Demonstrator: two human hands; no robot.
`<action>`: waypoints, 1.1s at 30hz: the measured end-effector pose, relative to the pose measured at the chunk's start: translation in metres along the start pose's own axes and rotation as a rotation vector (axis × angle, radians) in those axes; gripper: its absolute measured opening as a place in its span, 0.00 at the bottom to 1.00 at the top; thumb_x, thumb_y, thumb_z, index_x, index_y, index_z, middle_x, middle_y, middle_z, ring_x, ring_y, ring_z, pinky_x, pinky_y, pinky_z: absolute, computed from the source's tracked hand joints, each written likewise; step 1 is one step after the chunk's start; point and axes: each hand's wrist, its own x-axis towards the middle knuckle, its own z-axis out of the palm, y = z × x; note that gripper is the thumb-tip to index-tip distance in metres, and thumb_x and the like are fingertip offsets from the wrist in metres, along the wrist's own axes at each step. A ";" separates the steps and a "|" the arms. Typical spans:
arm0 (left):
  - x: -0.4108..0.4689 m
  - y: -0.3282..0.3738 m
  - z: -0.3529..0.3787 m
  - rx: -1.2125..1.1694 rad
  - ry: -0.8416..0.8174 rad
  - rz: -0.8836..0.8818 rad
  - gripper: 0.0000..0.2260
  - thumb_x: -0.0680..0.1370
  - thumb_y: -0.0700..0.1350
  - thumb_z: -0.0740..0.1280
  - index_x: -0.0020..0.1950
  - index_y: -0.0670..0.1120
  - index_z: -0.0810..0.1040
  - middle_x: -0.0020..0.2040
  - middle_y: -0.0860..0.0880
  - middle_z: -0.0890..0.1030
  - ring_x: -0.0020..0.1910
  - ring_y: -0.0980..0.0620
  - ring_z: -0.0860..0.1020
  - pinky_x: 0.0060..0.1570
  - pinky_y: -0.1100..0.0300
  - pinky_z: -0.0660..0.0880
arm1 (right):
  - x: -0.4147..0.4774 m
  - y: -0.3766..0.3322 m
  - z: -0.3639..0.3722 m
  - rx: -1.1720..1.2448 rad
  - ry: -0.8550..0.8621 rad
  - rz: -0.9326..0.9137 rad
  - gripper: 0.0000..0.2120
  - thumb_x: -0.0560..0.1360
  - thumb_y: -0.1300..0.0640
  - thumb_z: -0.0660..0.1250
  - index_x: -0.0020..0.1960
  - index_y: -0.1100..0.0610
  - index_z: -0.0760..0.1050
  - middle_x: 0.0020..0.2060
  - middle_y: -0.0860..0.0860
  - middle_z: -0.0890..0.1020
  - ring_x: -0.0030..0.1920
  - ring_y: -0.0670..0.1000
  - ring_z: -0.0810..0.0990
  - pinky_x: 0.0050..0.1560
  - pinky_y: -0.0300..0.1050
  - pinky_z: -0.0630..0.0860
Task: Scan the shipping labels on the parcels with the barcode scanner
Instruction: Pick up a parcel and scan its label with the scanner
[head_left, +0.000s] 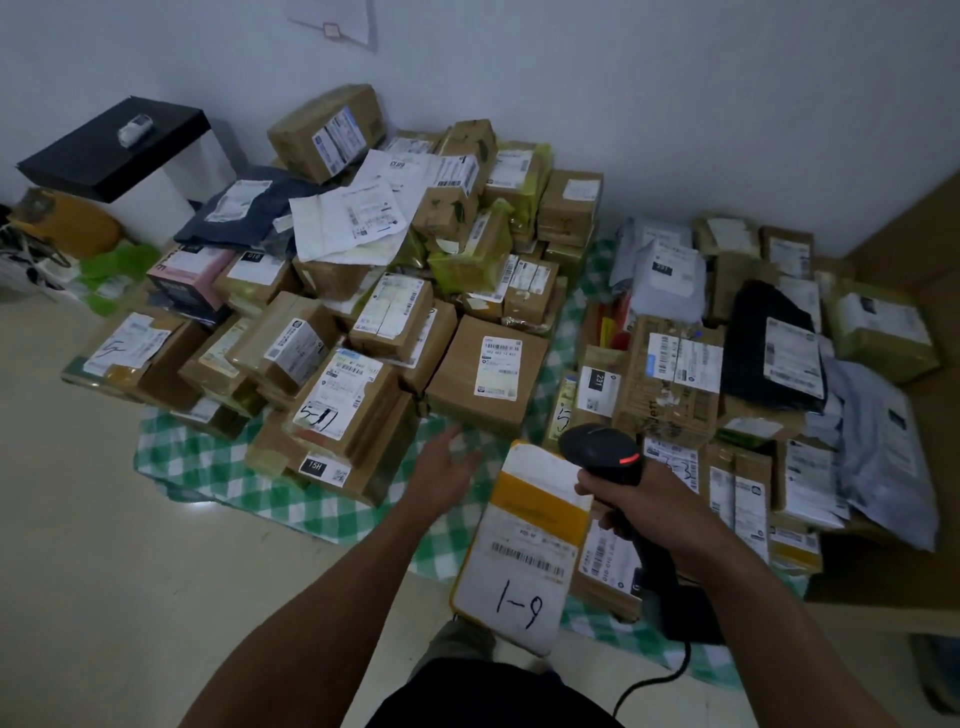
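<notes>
My right hand (657, 512) grips a black barcode scanner (605, 452) whose red light glows; its head points down over the parcels at centre right. Just left of it lies a yellow-and-white parcel (524, 545) with a barcode label and "1-9" handwritten on it. My left hand (447, 467) reaches forward with fingers spread, holding nothing, above the green checked cloth (322, 512) and just short of a brown box (485, 376) with a white label. A large heap of labelled cardboard parcels (332, 364) fills the left of the cloth.
A second group of boxes and grey mailer bags (779, 364) lies at the right. A black-topped white stand (117, 145) sits against the wall at back left. The scanner's cable (654, 680) trails over the pale floor near my lap.
</notes>
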 end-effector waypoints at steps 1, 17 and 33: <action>0.018 0.003 -0.002 0.045 0.052 0.021 0.20 0.81 0.51 0.70 0.73 0.52 0.74 0.71 0.52 0.74 0.72 0.48 0.72 0.71 0.45 0.71 | 0.005 -0.005 0.000 -0.018 0.000 0.013 0.13 0.80 0.53 0.71 0.63 0.54 0.79 0.42 0.46 0.87 0.35 0.50 0.82 0.38 0.43 0.78; 0.145 0.025 0.021 0.481 0.013 -0.067 0.63 0.65 0.64 0.80 0.83 0.52 0.37 0.83 0.42 0.46 0.81 0.37 0.48 0.76 0.35 0.49 | 0.069 -0.050 0.013 -0.080 0.044 0.138 0.14 0.80 0.51 0.71 0.64 0.44 0.75 0.34 0.49 0.84 0.31 0.43 0.82 0.33 0.36 0.76; 0.118 0.039 0.021 0.084 0.185 0.189 0.31 0.77 0.47 0.73 0.78 0.51 0.66 0.75 0.49 0.67 0.75 0.46 0.65 0.72 0.37 0.68 | 0.061 -0.047 0.010 0.002 0.142 0.126 0.13 0.79 0.52 0.73 0.61 0.42 0.76 0.48 0.56 0.87 0.36 0.49 0.84 0.42 0.46 0.80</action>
